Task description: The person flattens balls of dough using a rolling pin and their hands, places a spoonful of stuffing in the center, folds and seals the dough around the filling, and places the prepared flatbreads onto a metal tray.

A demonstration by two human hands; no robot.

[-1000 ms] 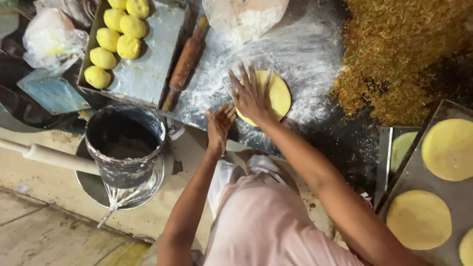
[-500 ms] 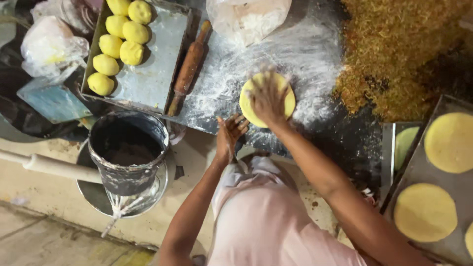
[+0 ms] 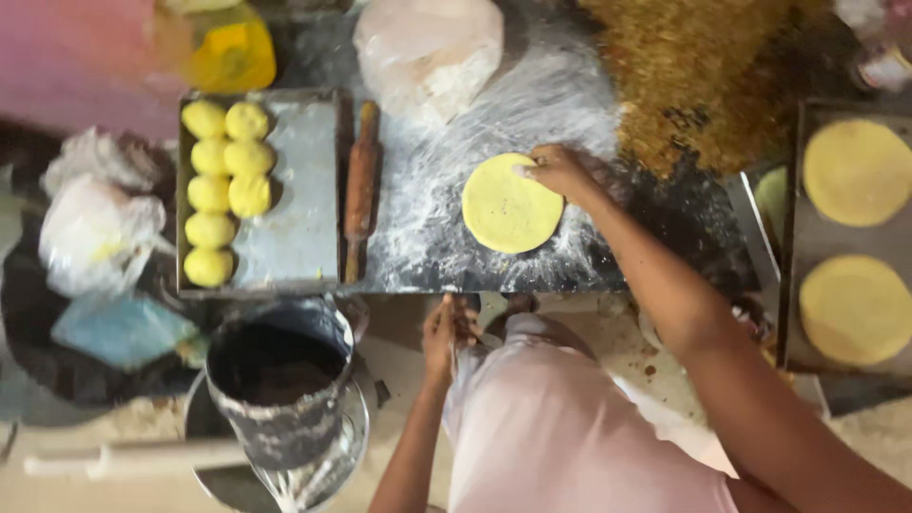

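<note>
I see the right hand [image 3: 562, 174] resting its fingertips on the far right edge of the flat yellow dough disc [image 3: 511, 203]; the grip is loose and spread, pinching nothing that I can confirm. The disc lies flat on the floured patch of the dark desk [image 3: 665, 228], near its front edge. The left hand [image 3: 448, 331] hangs off the desk by the lap, fingers curled; I cannot tell whether it holds anything.

Risks noted: the thin disc could tear or stretch if lifted by one edge. The brown heap [image 3: 703, 85] lies close beside it, so crumbs could stick. The rolling pin [image 3: 361, 185] lies along the edge of the tray [image 3: 294, 190] of dough balls [image 3: 223, 190], and a knock could roll it.
</note>
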